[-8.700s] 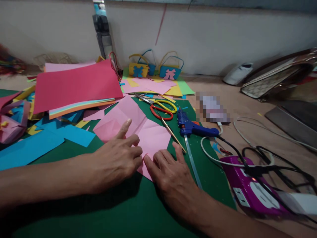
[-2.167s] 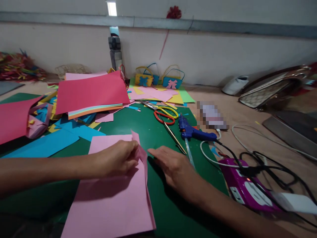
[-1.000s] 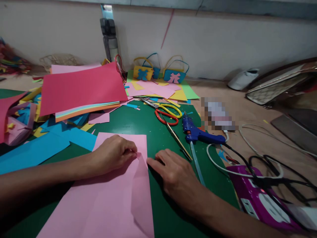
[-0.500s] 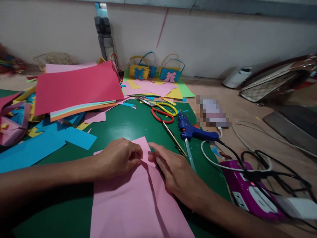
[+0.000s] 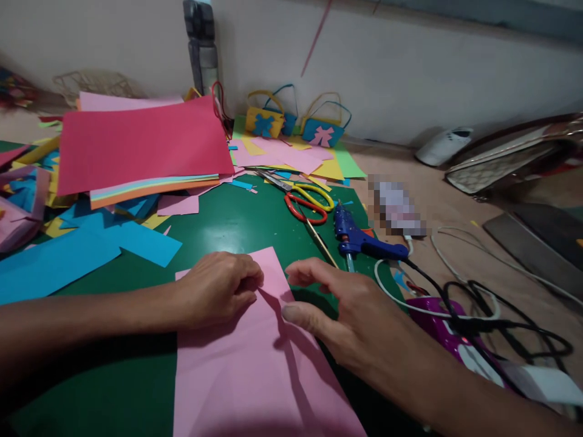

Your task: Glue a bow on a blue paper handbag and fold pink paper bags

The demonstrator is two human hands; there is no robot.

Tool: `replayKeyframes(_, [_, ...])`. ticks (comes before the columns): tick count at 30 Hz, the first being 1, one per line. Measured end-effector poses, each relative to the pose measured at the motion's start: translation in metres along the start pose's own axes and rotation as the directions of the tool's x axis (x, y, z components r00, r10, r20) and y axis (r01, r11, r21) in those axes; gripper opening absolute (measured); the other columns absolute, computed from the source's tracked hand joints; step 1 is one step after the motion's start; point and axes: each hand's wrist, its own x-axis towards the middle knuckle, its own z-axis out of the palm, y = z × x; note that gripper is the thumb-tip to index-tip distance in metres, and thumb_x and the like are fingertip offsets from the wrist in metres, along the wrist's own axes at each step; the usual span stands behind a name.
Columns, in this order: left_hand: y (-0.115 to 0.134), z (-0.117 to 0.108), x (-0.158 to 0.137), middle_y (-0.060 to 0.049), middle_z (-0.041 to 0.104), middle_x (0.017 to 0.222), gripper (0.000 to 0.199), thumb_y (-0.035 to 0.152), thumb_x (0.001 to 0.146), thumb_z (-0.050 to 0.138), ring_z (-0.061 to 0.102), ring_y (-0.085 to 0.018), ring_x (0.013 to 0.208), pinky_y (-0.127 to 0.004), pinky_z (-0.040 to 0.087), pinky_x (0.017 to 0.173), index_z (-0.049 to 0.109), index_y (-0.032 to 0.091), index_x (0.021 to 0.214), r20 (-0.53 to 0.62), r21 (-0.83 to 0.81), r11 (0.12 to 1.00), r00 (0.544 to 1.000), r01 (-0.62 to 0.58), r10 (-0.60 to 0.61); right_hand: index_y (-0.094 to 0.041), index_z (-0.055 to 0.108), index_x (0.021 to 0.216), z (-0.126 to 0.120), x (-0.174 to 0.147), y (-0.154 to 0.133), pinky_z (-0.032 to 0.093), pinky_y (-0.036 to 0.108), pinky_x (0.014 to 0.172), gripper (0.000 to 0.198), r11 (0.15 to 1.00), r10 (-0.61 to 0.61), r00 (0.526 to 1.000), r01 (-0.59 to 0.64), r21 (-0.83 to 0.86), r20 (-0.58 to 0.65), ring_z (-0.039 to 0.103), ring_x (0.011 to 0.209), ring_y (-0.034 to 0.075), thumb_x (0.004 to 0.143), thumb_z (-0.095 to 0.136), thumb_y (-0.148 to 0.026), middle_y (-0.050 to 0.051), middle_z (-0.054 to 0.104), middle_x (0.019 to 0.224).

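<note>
A large pink sheet of paper point(image 5: 237, 376) lies on the green mat point(image 5: 218, 227) in front of me, with a raised crease running down its right half. My left hand point(image 5: 223, 288) is closed, its fingertips pinching the paper near its upper middle. At the sheet's right edge, my right hand point(image 5: 339, 306) is open, thumb and fingers apart. Its thumb tip is close to the crease; whether it touches the paper I cannot tell. Beyond that hand lie a blue glue gun point(image 5: 359, 240) and scissors point(image 5: 310, 203) with one red and one yellow handle loop.
Coloured paper sheets point(image 5: 146, 145) are stacked at the left, above blue paper strips point(image 5: 59, 261). Small paper bags point(image 5: 323, 132) stand against the wall. At the right are a blurred-out phone point(image 5: 396, 206), tangled cables point(image 5: 483, 321), a purple power strip point(image 5: 437, 328) and a patterned handbag point(image 5: 483, 164).
My right hand has opened and drawn back to the right from the paper's edge. My left hand keeps its pinch. The camera view has shifted slightly.
</note>
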Motion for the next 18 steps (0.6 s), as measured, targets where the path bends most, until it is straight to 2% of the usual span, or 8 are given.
replayKeyframes(3, [-0.002, 0.001, 0.0, -0.001, 0.068, 0.075, 0.015, 0.013, 0.071, 0.057, 0.058, -0.014, 0.063, -0.023, 0.035, 0.056, 0.066, 0.016, 0.082, 0.007, 0.015, 1.0, 1.0, -0.001, 0.001, -0.02, 0.062, 0.089, -0.002, 0.014, -0.013, 0.039, 0.027, 0.059, 0.025, 0.986, 0.08, 0.993, -0.065, -0.156, 0.092, 0.059, 0.07, 0.017, 0.077, 0.061, -0.042, 0.001, 0.067, 0.08])
replayKeyframes(6, [-0.003, 0.001, 0.001, -0.002, 0.068, 0.075, 0.014, 0.015, 0.072, 0.057, 0.059, -0.015, 0.065, -0.023, 0.035, 0.056, 0.066, 0.016, 0.082, 0.009, 0.022, 1.0, 1.0, -0.001, 0.001, -0.019, 0.062, 0.079, -0.002, 0.029, -0.02, 0.033, 0.025, 0.052, 0.027, 0.963, 0.15, 0.965, -0.093, -0.254, 0.215, 0.055, 0.065, 0.015, 0.074, 0.061, -0.045, 0.001, 0.065, 0.075])
replayKeyframes(11, [-0.004, -0.002, 0.004, -0.001, 0.069, 0.074, 0.019, 0.013, 0.069, 0.056, 0.06, -0.015, 0.066, -0.023, 0.034, 0.056, 0.067, 0.018, 0.084, 0.037, 0.009, 1.0, 0.999, 0.004, -0.005, -0.018, 0.063, 0.07, -0.004, 0.048, -0.02, 0.03, 0.023, 0.047, 0.012, 0.935, 0.236, 0.887, -0.095, -0.343, 0.398, 0.05, 0.056, 0.011, 0.073, 0.054, -0.025, -0.001, 0.058, 0.062])
replayKeyframes(13, [-0.004, -0.004, 0.005, 0.0, 0.068, 0.071, 0.02, 0.011, 0.069, 0.056, 0.058, -0.014, 0.064, -0.023, 0.033, 0.055, 0.067, 0.018, 0.084, 0.046, 0.008, 1.0, 0.999, -0.006, 0.006, -0.017, 0.062, 0.065, -0.005, 0.054, -0.02, 0.028, 0.022, 0.045, 0.012, 0.926, 0.246, 0.867, -0.079, -0.37, 0.432, 0.046, 0.053, 0.01, 0.071, 0.051, -0.018, -0.002, 0.052, 0.056])
replayKeyframes(18, [-0.006, -0.006, 0.006, 0.0, 0.067, 0.071, 0.017, 0.008, 0.07, 0.055, 0.057, -0.012, 0.062, -0.022, 0.032, 0.053, 0.066, 0.017, 0.08, 0.046, -0.011, 0.999, 0.998, -0.046, 0.046, -0.016, 0.056, 0.06, -0.006, 0.064, -0.026, 0.024, 0.022, 0.042, 0.014, 0.885, 0.308, 0.855, -0.096, -0.456, 0.418, 0.037, 0.047, 0.008, 0.066, 0.047, -0.008, -0.005, 0.039, 0.049])
